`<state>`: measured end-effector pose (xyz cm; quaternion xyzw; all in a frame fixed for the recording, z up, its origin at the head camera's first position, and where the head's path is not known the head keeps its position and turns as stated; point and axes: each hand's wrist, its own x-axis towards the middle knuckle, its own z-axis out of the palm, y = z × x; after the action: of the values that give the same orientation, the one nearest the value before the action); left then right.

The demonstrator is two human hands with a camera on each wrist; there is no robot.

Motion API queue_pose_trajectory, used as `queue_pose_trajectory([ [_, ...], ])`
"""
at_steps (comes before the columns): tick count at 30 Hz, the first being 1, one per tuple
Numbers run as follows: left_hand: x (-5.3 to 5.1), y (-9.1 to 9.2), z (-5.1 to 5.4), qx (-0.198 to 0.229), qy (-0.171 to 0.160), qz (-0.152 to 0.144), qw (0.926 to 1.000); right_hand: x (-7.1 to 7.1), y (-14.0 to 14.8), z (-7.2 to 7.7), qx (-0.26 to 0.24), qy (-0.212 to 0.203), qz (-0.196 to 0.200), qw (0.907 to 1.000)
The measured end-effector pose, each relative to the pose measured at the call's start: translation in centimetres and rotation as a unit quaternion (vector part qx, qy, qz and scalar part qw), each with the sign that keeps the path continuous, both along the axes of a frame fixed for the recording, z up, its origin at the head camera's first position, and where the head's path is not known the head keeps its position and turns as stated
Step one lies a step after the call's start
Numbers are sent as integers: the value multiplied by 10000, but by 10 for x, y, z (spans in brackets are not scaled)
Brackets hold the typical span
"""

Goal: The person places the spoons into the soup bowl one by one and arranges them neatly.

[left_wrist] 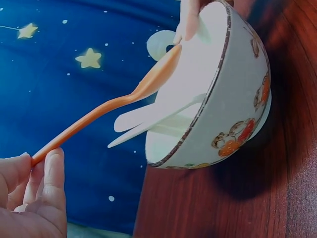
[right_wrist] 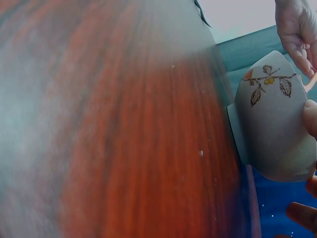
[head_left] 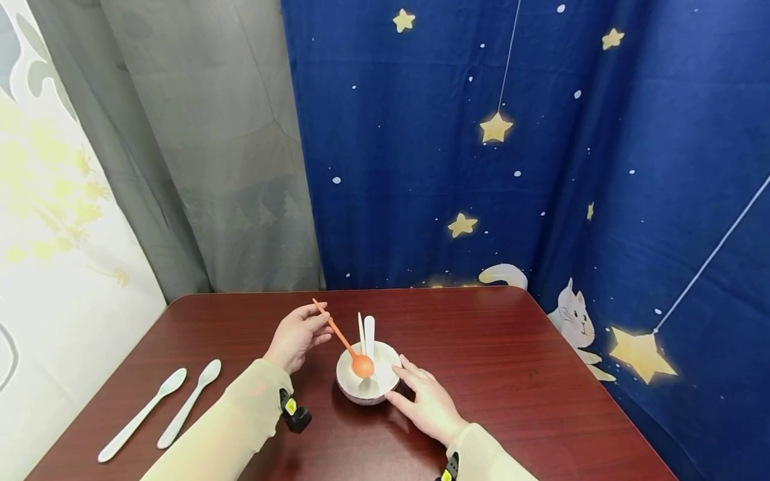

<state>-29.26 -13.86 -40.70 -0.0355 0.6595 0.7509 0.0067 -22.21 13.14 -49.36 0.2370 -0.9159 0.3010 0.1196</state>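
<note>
An orange spoon (head_left: 362, 365) slants over the white bowl (head_left: 355, 394), its scoop above the opening. My left hand (head_left: 299, 337) pinches the far end of its handle between thumb and fingers, as the left wrist view also shows. Two white handles (left_wrist: 136, 118) lean out of the bowl; the parts inside are mostly hidden. At the bowl's right side, my right hand (head_left: 427, 401) holds the rim with thumb and fingers spread around it. Brown-edged and printed with fruit and leaves, the bowl (right_wrist: 277, 119) stands upright on the table.
Two pale spoons (head_left: 144, 414) (head_left: 191, 403) lie side by side on the left of the dark red wooden table (head_left: 541, 414). Behind the table hang a grey curtain (head_left: 222, 167) and a blue curtain with stars (head_left: 409, 133).
</note>
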Motion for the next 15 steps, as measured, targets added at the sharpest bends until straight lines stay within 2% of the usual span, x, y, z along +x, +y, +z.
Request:
queue_pose_trajectory([
  [5,-3,7,-5,-71,-31,-71,9999,0,0,-2,18,15,-11,10000],
  [15,-9,16,-16,-471,-160,-218,9985,0,0,0,26,20,-31,10000],
])
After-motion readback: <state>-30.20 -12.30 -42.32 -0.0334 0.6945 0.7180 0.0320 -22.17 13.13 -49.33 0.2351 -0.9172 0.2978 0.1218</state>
